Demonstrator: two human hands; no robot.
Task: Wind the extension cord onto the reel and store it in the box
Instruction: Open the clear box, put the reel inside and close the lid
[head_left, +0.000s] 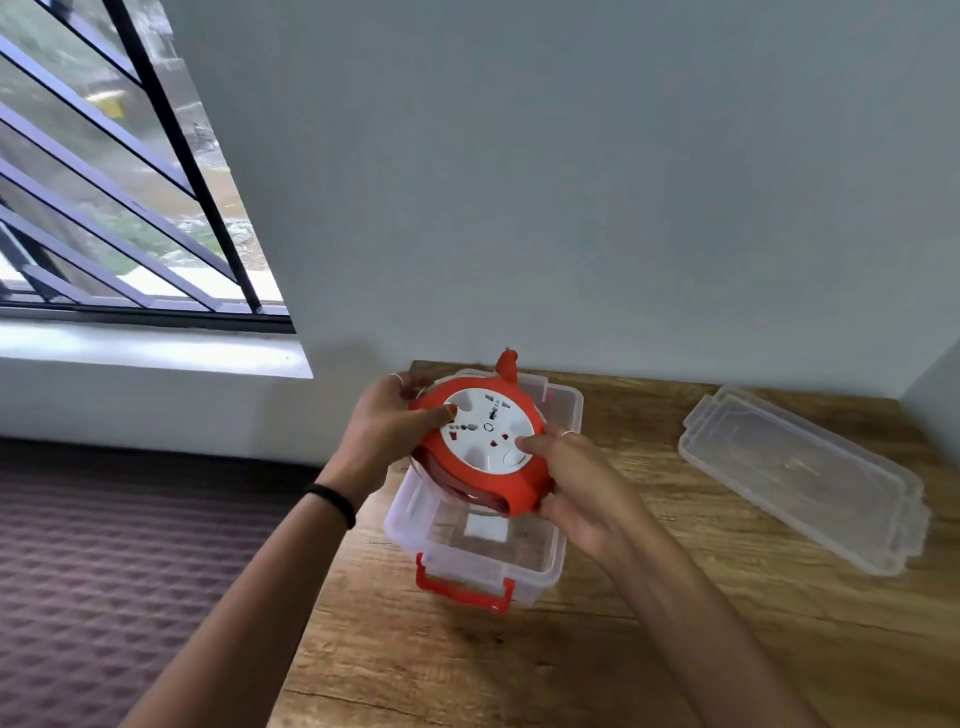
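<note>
While it sits tilted above the open box, the red extension cord reel (480, 447) is held from both sides, its white socket face turned up toward the camera. On its left edge the left hand (382, 434) grips it, thumb pressed onto the white face and fingers curled round the far rim; a dark band circles that wrist. At the near right rim the right hand (576, 483) clamps it, thumb on the white face and the other fingers wrapped underneath. Dark red cord shows wound in the groove between the reel's flanges. Under the reel, the clear plastic storage box (540, 558) with a red handle stands on the wooden table (649, 639); a white label shows through its bottom. Well apart to the right, the clear lid (802, 480) lies flat on the table.
</note>
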